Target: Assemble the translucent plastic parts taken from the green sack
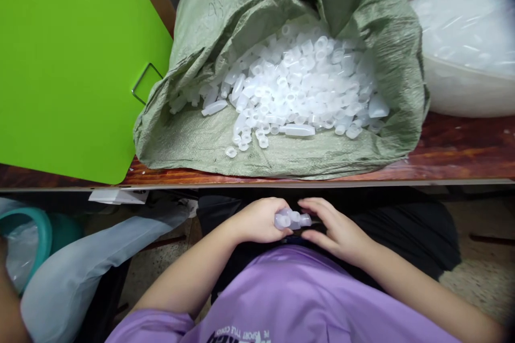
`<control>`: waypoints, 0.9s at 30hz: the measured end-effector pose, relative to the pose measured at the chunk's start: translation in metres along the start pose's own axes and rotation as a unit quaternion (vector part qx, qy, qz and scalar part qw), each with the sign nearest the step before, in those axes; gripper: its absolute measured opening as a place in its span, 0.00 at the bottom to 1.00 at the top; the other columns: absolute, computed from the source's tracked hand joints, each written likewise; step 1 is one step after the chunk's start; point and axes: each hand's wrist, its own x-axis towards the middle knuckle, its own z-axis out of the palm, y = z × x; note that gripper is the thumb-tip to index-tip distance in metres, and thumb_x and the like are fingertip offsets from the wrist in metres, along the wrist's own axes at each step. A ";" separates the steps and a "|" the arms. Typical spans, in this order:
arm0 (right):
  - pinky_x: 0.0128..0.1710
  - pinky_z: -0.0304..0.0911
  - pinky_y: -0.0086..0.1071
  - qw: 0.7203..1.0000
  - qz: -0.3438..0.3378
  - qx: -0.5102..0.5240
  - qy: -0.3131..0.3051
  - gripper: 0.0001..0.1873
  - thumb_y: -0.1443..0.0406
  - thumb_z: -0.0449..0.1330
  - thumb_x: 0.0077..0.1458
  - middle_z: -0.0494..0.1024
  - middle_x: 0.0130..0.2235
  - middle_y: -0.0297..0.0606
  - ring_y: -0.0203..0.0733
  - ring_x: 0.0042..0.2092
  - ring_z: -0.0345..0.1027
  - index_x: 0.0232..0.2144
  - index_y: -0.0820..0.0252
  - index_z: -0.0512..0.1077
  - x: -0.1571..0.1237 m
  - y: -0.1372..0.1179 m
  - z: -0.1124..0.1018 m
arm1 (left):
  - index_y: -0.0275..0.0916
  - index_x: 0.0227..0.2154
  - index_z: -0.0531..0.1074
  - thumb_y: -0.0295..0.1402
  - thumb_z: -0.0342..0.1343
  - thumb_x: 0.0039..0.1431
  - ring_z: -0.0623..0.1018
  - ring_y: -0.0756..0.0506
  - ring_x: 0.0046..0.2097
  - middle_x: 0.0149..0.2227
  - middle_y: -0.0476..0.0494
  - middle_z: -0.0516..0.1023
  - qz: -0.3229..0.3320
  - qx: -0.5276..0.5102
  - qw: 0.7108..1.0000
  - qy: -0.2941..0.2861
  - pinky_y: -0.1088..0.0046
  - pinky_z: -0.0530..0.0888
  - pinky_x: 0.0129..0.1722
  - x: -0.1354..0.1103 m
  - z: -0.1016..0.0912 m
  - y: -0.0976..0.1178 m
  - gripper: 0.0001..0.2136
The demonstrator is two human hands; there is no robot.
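Both hands sit low in my lap, below the near edge of the bench. My left hand (259, 221) is curled closed around the left end of a small translucent white plastic vial (292, 219); only the exposed part between the hands shows. My right hand (336, 230) is loosely bent, thumb and forefinger pinching toward the vial's right end, where a narrower neck or cap sticks out. I cannot tell whether those fingertips grip it firmly or only touch it.

Vial's long axis runs left to right, roughly level, narrow end pointing toward my right hand.

Straight ahead of the hands, up on the dark reddish wooden bench (462, 153), lies an open grey-green woven sack (281, 161) with its mouth folded back. Inside it, a heap of translucent white plastic vials and caps (298, 86), lying every which way.

Ahead and far left of the hands: a flat bright green plastic board (64, 64) overhanging the bench edge. Ahead and far right: a clear plastic bag of pale parts (466, 37). Below left of my left hand, a teal round bin (40, 228).
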 end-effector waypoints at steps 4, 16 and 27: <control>0.34 0.67 0.32 0.999 0.033 0.011 -0.022 0.17 0.59 0.44 0.61 0.75 0.30 0.39 0.38 0.32 0.70 0.34 0.59 0.70 0.002 0.001 0.007 | 0.38 0.34 0.70 0.36 0.58 0.45 0.73 0.48 0.33 0.33 0.47 0.75 0.023 0.036 0.999 0.002 0.76 0.66 0.30 0.000 0.004 0.002 0.12; 0.32 0.64 0.31 0.990 0.121 0.056 0.044 0.14 0.57 0.47 0.59 0.73 0.29 0.35 0.37 0.31 0.68 0.32 0.59 0.66 0.009 0.002 0.013 | 0.38 0.37 0.69 0.32 0.54 0.49 0.73 0.46 0.38 0.37 0.45 0.75 0.049 0.105 0.991 0.065 0.72 0.69 0.39 0.002 0.014 -0.006 0.11; 0.34 0.64 0.34 0.984 0.162 0.008 0.072 0.18 0.56 0.50 0.57 0.76 0.33 0.42 0.42 0.35 0.70 0.40 0.63 0.69 0.018 0.026 0.016 | 0.36 0.41 0.68 0.27 0.47 0.54 0.73 0.41 0.39 0.39 0.38 0.73 0.033 0.304 0.949 0.071 0.64 0.70 0.40 0.025 0.025 -0.011 0.11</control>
